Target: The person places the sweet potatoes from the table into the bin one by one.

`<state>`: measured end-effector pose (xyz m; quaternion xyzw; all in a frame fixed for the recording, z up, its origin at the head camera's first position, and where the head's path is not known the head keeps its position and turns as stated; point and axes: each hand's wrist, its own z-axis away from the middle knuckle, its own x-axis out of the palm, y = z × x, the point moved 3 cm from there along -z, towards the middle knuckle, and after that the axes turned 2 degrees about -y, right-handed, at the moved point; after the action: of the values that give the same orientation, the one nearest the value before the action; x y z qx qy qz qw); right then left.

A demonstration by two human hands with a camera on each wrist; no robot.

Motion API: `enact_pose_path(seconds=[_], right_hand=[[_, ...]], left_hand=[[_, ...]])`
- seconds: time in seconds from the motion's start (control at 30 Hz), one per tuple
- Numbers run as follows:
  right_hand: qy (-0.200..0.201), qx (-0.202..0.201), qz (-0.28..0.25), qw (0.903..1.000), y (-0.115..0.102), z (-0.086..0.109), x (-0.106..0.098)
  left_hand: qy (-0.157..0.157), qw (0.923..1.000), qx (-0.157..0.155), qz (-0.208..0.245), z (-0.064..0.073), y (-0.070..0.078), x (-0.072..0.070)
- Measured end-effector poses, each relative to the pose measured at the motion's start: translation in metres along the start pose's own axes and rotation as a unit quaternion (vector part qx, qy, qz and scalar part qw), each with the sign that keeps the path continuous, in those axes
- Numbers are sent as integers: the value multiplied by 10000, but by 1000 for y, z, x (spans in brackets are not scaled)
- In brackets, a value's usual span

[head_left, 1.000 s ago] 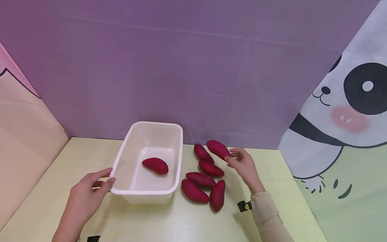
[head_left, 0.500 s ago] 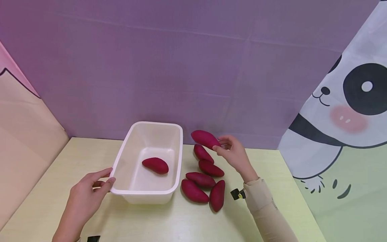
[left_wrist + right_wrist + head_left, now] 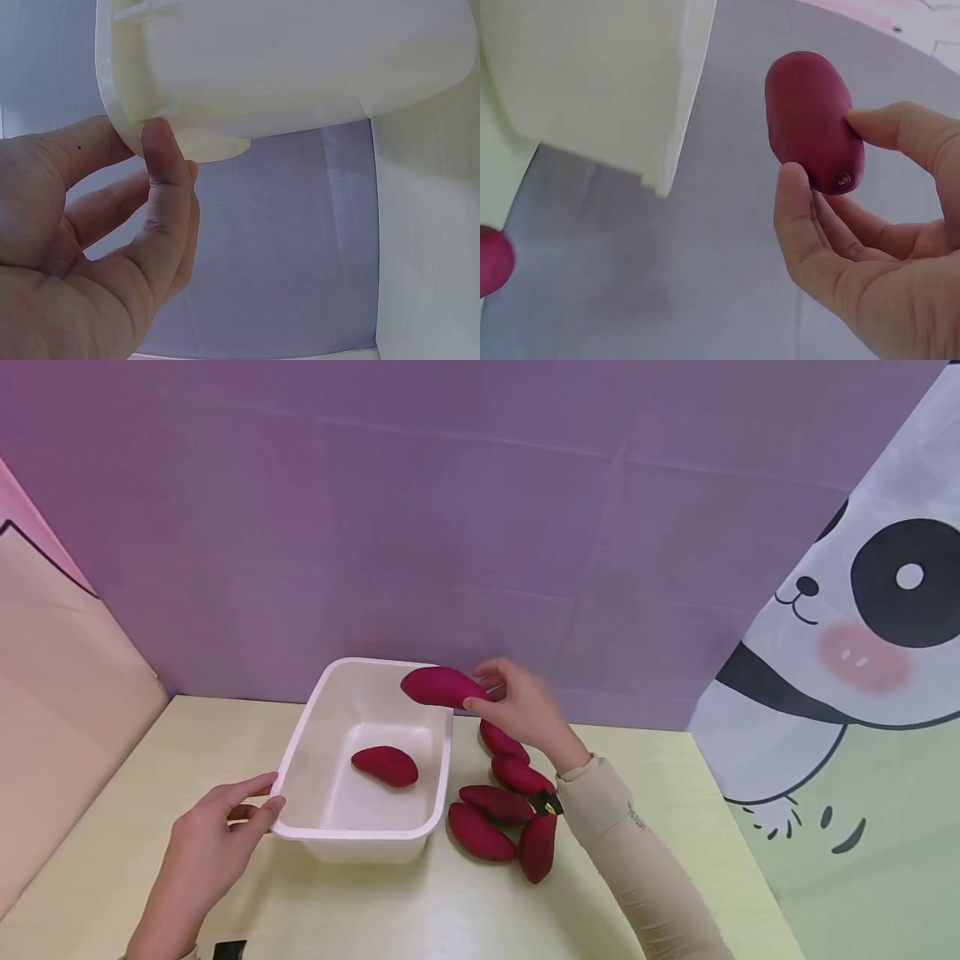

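Right grip (image 3: 517, 697): fingers and thumb pinching one end of a sweet potato (image 3: 444, 687), so yeah, we've got hold of it. The right wrist view shows it held up, apart from the tub.

Held one, where: hanging over the tub's far right corner, free end pointing left. It hides that bit of rim from us, and how high up it is we can't tell.

What just changed: half a second back it was over the pile; now it's slid left and partly overlaps the tub. We'd call that a carry well underway, though nothing's been set down yet.

Left grip (image 3: 217, 827): pinching the rim at the near left corner, same spot as before. Looks like a steadying hold to us.

Tub (image 3: 360, 834): white, upright, hasn't budged. One other sweet potato (image 3: 385, 766) lies on its floor.

Pile (image 3: 482, 833): five more just right of the tub, bunched on the tabletop (image 3: 663, 793). The right arm and a black wrist piece (image 3: 546, 803) partly block our view of them.

Backdrop: purple cloth (image 3: 450, 527) behind, panda print (image 3: 877, 652) off right.
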<state>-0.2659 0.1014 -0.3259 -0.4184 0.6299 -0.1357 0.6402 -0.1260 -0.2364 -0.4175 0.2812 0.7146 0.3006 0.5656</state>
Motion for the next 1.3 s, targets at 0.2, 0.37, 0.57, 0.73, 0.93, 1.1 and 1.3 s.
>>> enact_pose_path(seconds=[0.2, 0.37, 0.57, 0.73, 0.93, 1.1, 1.3], right_hand=[[-254, -149, 202, 9994, -31, -21, 17], [-563, -207, 567, 9966, -50, -41, 34], [-942, 100, 1253, 9876, -61, -63, 65], [-1203, 217, 1640, 9789, -66, -73, 91], [-1651, 324, 1993, 9654, -71, -76, 119], [-2232, 415, 2427, 9432, -71, -68, 134], [-3041, 526, 2766, 9101, -70, -59, 146]], left_hand=[[-37, 10000, -67, 38, 1, 0, 0], [-53, 9999, -84, 39, 1, 0, 0], [-27, 9999, -89, 69, 2, 0, 0], [-75, 9999, -148, 34, 3, 0, -1], [-73, 9998, -176, 68, 4, 1, -1], [9, 9999, -106, 64, 4, 1, -1], [-1, 9999, -86, 73, 4, 1, -1]])
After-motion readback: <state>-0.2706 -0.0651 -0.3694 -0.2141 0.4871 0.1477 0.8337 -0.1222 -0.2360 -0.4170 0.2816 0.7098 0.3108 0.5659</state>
